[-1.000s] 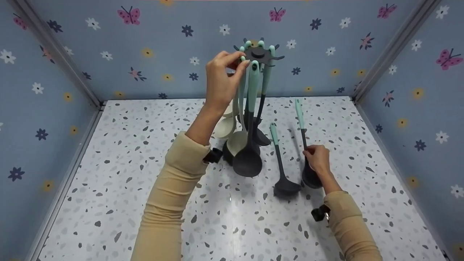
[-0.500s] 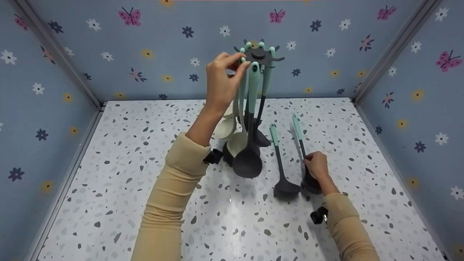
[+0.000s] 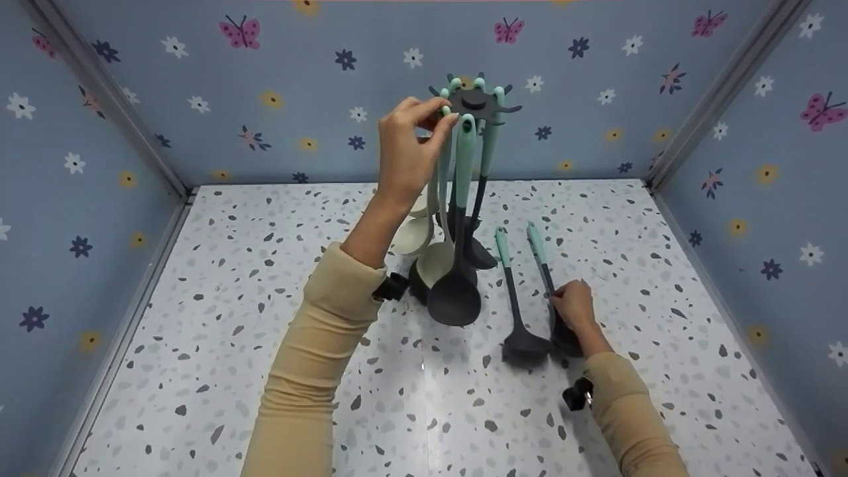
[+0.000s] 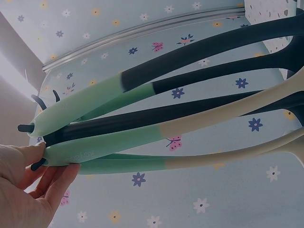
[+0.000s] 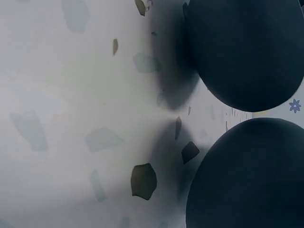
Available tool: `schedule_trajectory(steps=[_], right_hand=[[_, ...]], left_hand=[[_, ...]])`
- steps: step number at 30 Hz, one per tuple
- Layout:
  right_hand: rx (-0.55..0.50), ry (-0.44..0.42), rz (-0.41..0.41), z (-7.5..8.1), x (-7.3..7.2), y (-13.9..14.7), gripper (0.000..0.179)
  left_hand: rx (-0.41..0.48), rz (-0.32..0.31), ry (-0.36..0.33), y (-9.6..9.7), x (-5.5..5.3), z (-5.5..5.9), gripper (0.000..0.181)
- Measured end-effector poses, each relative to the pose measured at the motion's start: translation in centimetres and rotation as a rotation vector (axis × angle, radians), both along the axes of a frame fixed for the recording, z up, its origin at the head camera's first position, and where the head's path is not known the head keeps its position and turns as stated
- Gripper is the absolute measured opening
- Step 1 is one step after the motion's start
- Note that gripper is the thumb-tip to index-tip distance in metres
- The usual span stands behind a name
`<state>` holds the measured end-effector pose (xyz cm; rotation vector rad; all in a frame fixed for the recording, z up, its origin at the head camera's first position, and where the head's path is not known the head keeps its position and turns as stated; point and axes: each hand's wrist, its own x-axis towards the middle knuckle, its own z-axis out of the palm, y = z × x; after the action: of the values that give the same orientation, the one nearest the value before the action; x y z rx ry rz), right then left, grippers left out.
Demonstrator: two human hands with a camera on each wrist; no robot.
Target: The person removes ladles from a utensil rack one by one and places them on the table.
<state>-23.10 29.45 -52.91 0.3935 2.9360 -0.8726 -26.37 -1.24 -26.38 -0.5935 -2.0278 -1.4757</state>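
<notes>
Edging leftward, the right hand [image 3: 575, 306] has drawn the dark ladle [image 3: 565, 339] it pinches closer to the second ladle [image 3: 525, 344] just left, nearly pairing them; farther forward, the left hand [image 3: 411, 149] pinches a mint handle [image 4: 102, 148] at the rack [image 3: 473, 100].

a booth-like work space: flowered walls [image 3: 424, 33] at top, left and right, grey strips [image 3: 109, 93] toward upper corners, speckled table [image 3: 424, 417] below.
</notes>
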Motion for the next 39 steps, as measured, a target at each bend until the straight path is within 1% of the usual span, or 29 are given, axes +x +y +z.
schedule_trajectory(steps=[7,16,23,26,30,35,39], right_hand=[[0.058,-0.018,0.014,-0.2,0.0,-0.2,0.017],[0.077,-0.043,0.008,-0.4,0.0,-0.3,0.016],[0.068,-0.093,-0.015,-0.4,-0.2,-0.4,0.018],[0.052,-0.076,-0.022,-0.4,-0.2,-0.4,0.018],[0.048,-0.028,-0.013,-0.5,-0.2,-0.4,0.016],[0.074,0.045,0.009,-0.2,0.1,-0.7,0.02],[0.059,0.127,0.022,0.4,0.3,-1.4,0.021]], left_hand=[[-0.007,0.006,0.007,0.0,0.0,-0.1,0.021],[0.012,0.0,-0.007,0.1,0.0,-0.2,0.022],[0.024,-0.01,-0.023,0.1,-0.1,-0.2,0.021],[0.028,-0.011,-0.028,0.1,-0.1,-0.1,0.021],[0.027,-0.005,-0.023,0.1,-0.1,0.0,0.021],[0.003,0.008,-0.001,0.1,-0.1,-0.1,0.022],[0.008,0.006,0.006,0.0,-0.1,-0.1,0.022]])
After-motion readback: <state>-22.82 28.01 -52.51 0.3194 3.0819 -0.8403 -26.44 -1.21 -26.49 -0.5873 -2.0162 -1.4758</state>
